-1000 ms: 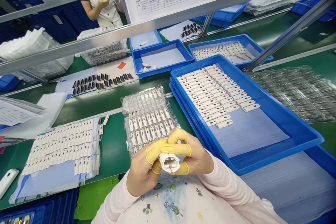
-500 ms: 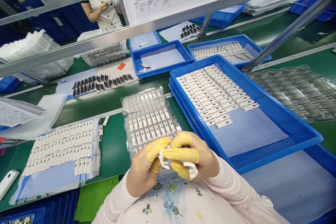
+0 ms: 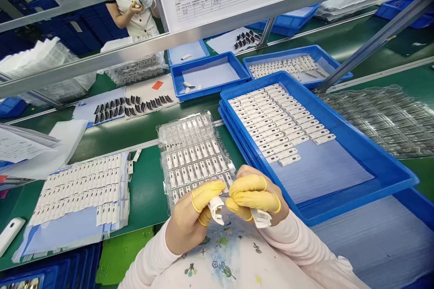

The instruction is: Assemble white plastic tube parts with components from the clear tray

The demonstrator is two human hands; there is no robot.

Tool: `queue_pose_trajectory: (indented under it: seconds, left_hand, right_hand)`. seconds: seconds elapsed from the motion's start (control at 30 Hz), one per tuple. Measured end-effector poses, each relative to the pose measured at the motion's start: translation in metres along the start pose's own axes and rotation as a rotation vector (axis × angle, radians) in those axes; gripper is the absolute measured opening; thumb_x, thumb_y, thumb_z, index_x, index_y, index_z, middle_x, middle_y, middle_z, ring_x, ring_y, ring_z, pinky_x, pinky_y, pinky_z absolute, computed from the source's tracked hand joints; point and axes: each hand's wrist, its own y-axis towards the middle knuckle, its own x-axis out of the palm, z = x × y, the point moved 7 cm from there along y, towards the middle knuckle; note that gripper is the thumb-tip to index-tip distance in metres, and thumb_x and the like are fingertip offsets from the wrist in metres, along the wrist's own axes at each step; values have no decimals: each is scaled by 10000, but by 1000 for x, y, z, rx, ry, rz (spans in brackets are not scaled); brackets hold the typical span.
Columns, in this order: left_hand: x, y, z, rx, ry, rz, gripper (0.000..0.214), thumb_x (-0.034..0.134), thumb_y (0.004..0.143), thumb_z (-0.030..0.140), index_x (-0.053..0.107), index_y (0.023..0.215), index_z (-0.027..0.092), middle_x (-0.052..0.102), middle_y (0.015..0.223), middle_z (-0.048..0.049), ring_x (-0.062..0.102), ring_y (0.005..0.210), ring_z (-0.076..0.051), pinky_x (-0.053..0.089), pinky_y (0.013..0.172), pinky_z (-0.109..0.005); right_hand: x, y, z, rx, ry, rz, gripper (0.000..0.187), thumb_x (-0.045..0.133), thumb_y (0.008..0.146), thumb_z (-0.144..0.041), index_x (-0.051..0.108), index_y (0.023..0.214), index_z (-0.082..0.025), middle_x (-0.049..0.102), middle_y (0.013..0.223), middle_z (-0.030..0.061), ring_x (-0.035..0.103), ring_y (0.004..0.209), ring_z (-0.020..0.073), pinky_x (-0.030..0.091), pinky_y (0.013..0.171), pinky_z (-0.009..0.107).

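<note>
Head view, down over workbench [image 3: 145, 189]

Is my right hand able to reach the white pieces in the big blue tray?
Probably yes: the tray lies open just beside the right hand, with nothing between, though that hand already pinches a white piece.

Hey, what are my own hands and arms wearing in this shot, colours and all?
The left hand and the right hand are bare apart from yellow rubber finger cots on the thumbs and some fingers, each with a rolled rim. Long pale pink sleeves cover both arms to the wrists. No watch or ring shows.
</note>
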Motion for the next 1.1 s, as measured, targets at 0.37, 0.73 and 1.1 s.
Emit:
queue_pose_trajectory:
  seconds: [0.37, 0.73, 1.1]
  left_hand:
    - [-5, 1, -2, -51, -1, 21, 504, 585, 912, 69, 529, 1392, 213, 717, 1257, -124, 683, 1169, -216, 559, 985, -313]
    - [6, -6, -40, -769, -971, 202, 367, 845, 747, 415, 608, 949, 221, 653, 724, 16, 594, 642, -112, 478, 622, -229]
    - [14, -8, -45, -927, -1111, 203, 467, 841, 743, 400, 653, 1128, 214, 722, 1031, -70, 688, 940, -223, 526, 826, -331]
  right_hand:
    - [16, -24, 38, 583, 388, -115, 391, 399, 962, -568, 589, 1064, -242, 503, 873, 40, 483, 766, 213, 454, 710, 386]
    - [20, -46, 57, 997, 497, -15, 360, 737, 871, -387, 597, 1183, -276, 615, 1059, 43, 614, 931, 167, 516, 881, 340]
    - [34, -43, 59, 1219, 828, 197, 276, 900, 687, -311, 700, 846, -206, 719, 779, -4, 672, 664, 104, 554, 606, 204]
